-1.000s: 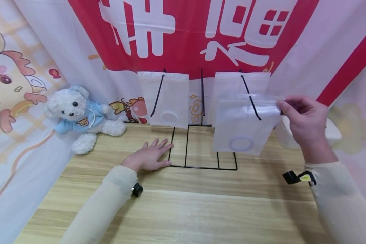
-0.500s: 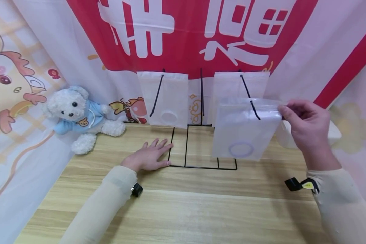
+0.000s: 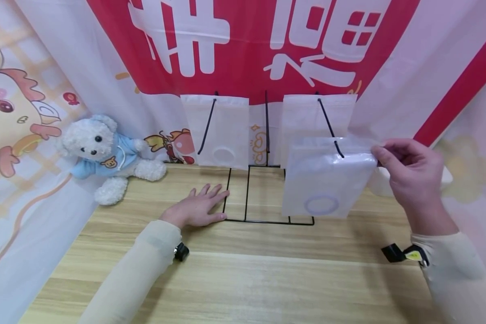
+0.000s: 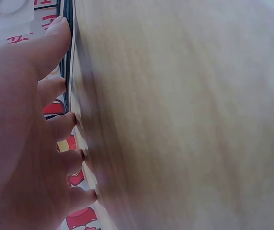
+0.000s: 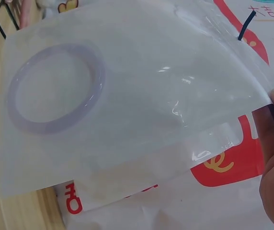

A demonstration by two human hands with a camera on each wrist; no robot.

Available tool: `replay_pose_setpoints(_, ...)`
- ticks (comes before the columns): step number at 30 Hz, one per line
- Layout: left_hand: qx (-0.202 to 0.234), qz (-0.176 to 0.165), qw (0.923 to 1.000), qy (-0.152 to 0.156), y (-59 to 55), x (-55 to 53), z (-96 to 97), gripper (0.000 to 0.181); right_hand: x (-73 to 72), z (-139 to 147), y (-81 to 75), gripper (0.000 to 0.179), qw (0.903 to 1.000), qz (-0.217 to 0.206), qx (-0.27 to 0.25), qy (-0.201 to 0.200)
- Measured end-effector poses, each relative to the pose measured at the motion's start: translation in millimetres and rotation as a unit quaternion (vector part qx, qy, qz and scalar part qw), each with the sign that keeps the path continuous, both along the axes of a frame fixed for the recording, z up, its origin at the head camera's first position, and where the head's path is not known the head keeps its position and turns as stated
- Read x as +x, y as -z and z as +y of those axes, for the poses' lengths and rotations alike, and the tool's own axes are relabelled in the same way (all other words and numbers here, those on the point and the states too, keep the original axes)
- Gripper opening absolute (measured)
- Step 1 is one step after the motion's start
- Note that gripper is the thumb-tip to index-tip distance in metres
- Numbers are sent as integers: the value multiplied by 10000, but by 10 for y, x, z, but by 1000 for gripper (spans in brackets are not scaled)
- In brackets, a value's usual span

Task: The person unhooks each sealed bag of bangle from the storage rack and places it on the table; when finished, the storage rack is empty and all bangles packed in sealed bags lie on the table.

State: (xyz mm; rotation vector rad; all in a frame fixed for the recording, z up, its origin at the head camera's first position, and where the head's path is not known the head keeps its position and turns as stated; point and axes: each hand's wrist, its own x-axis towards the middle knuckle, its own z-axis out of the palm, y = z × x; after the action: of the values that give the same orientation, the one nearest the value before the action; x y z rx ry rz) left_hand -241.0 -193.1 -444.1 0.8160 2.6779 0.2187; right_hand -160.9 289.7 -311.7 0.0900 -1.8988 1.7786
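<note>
My right hand (image 3: 415, 175) pinches the upper right corner of a translucent zip bag (image 3: 326, 180) with a pale purple ring inside, perhaps a bangle. Near the tip of the right-hand black hook (image 3: 339, 149), that bag hangs in front of another white bag (image 3: 316, 112) farther back on the same hook. In the right wrist view the purple ring (image 5: 55, 88) shows clearly through the plastic. Spread flat, my left hand (image 3: 196, 207) rests on the table, its fingers touching the left side of the black wire rack's base (image 3: 267, 222).
Another bag (image 3: 218, 130) with a pale ring hangs on the rack's left hook. A white teddy bear (image 3: 109, 153) in a blue hoodie sits at the left. Behind the right hand is a white object (image 3: 382, 182), partly hidden. A red-and-white printed cloth (image 3: 243, 58) backs the table.
My right hand has moved down and slightly right, bringing the pinched bag lower and closer to the hook's tip. My left hand has stayed in place.
</note>
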Motion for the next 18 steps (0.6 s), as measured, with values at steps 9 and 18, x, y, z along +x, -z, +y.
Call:
replay_pose_setpoints(9,10,-12,10000,-17,-12,-3,6,80,86,-9,34,28,9999,47,-84,37)
replay_pose_setpoints(18,8,-24,10000,4,-7,0,6,80,157,-40,44,23,9991,395,-109,117)
